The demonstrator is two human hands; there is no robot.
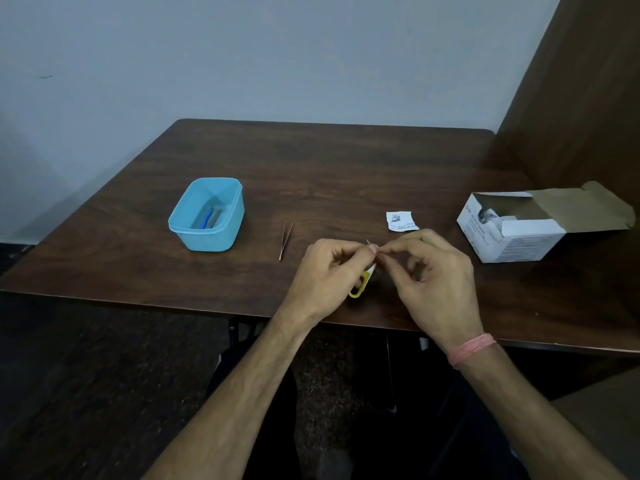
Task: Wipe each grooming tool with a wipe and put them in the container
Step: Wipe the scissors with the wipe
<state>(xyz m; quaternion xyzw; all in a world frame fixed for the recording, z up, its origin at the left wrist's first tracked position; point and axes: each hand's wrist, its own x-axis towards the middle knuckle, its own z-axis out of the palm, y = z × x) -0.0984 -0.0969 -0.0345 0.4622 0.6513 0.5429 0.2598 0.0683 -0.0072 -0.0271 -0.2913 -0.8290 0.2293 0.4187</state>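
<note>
Near the counter's (346, 161) front edge, a small white wipe (371, 244) is pinched between both hands, left hand (327, 275) and right hand (434, 282). Tweezers (285, 240) are left lying mid-counter; the blue container (207, 216) is parked toward the left edge.

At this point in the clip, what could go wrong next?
1. The left hand holds yellow scissors at the table edge while both hands pinch a wipe; a slip could drop them to the floor.
2. The right hand works beside the blades, so a nick seems possible.
3. The tweezers lie apart, unwiped, and could be forgotten before reaching the container.
</note>
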